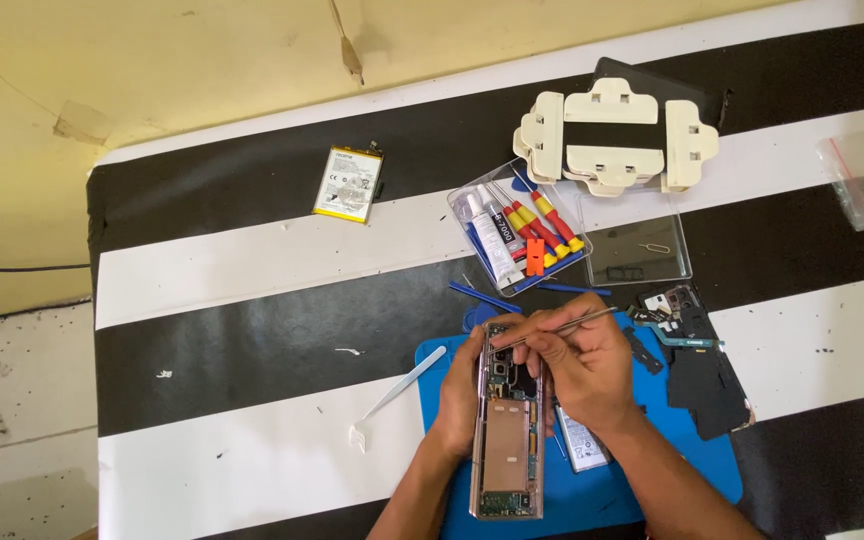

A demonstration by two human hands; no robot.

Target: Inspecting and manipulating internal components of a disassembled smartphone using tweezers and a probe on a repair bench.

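Working over a blue rubber repair mat [697, 465] on the black-and-white striped worktop [252, 290], a person steadied an opened smartphone w/ its back cover off [507, 425], its copper-coloured inner plate and circuit boards exposed. Left hand [457, 395] was wrapped round the phone's left edge, grip clamped on the frame; right hand [582, 365] had its fingers pinched together on slim metal tweezers [562, 325], tips aimed at the upper board near the camera area. Judging by the layout, teardown looked well advanced: a dark removed back panel w/ flex parts [707, 375] lay just right of the mat, a yellow-edged flat battery [348, 184] sat well apart at upper left, and a second white-labelled battery [582, 445] rested on the mat under the right wrist. Main board and lower parts appeared not yet lifted out. Nearby: clear plastic case of red-and-yellow screwdrivers and a glue tube [519, 237], its clear lid [637, 245], blue plastic pry tools [482, 296], white plastic tweezers [387, 400], and cream-coloured plastic clamps [612, 140].
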